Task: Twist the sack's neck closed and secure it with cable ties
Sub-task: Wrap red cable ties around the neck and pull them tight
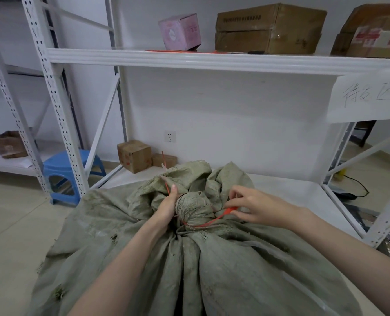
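The grey-green sack lies on the floor before a white shelf rack; its twisted neck stands up at the middle; a red cable tie loops round the neck's base. The left hand grips the neck's left side, fingers curled, the tie's tail rising past the thumb; the right hand pinches the tie's other end just right of the neck; a blue stool stands well apart, left.
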